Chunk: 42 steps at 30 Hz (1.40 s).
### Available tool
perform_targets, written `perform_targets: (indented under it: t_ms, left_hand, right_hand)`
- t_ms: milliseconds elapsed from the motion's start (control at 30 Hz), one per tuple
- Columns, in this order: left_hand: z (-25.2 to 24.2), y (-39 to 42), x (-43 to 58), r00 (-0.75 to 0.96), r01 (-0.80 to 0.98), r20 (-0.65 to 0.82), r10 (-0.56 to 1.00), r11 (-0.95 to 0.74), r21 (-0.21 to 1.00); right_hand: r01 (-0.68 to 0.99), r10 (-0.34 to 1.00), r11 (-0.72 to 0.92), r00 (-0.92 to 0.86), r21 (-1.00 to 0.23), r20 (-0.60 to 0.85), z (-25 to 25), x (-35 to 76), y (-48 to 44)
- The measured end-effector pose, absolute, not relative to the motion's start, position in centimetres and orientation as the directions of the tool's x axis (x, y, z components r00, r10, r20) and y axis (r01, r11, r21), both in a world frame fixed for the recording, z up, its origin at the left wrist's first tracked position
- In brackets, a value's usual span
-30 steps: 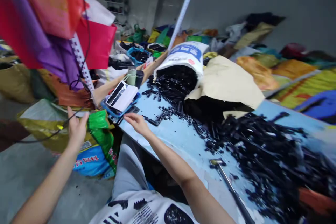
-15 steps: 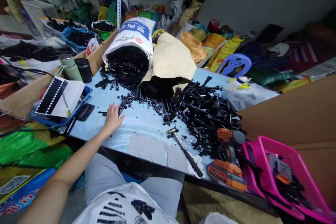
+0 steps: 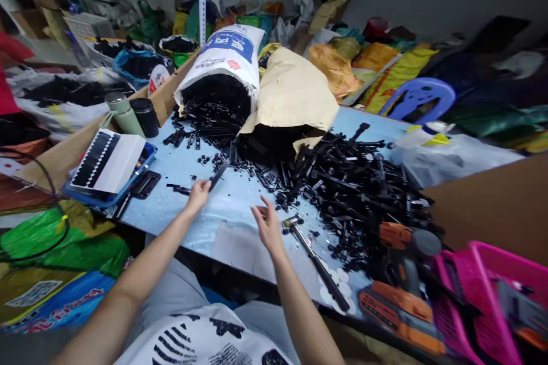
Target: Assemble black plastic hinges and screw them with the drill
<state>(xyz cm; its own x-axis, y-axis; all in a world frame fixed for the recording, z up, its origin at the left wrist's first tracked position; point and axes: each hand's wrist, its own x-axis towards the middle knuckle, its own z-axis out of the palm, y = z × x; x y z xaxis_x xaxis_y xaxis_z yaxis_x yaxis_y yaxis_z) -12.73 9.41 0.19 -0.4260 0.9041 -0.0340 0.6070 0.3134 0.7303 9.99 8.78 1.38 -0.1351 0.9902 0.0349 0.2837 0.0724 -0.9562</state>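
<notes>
In my left hand a flat, dark strip-like part is pinched, its far end pointing up and to the right over the blue tabletop. My right hand hangs over the front of the table with fingers apart and nothing between them. Just right of it lies a hammer with a dark grip. Small black parts are strewn beyond both hands. A large heap of black plastic pieces covers the right side.
A white sack and a beige sack spill black parts at the back. An orange cordless drill stands beside a pink basket at right. At left are a blue tray, a green flask and a black cup.
My left hand, earlier spread flat over the small parts, now holds the dark strip and has moved right. My right hand has come into view. The camera view has shifted.
</notes>
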Motion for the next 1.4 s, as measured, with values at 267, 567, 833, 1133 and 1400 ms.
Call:
perform_targets:
  t_ms: [267,567,833,1133,1400]
  left_hand:
    - [1.1,13.0,-16.4,-0.395,0.638,0.096,0.913,0.198,0.744]
    - [1.4,26.8,-31.0,-0.547,0.745,0.032,0.837,0.469,0.475]
    - [-2.1,18.0,-22.9,-0.306,0.889,0.055,0.950,0.265,0.373]
    - [0.7,4.7,-13.0,-0.047,0.762,0.143,0.989,-0.057,0.645]
    - [-1.6,-2.0,-9.2,-0.261,0.188,-0.207,0.943,0.259,0.947]
  right_hand:
    - [0.445,0.988,0.152,-0.069,-0.883,0.135,-0.2,0.1,17.6]
    - [0.643,0.978,0.201,-0.092,-0.739,0.187,-1.5,15.0,11.9]
    - [0.518,0.997,0.022,-0.077,-0.855,-0.021,-2.4,16.8,4.3]
    - [0.111,0.921,-0.263,-0.266,-0.958,-0.284,-0.1,12.3,5.9]
    - [0.439,0.602,0.515,-0.796,-0.737,-0.054,2.9,13.2,4.4]
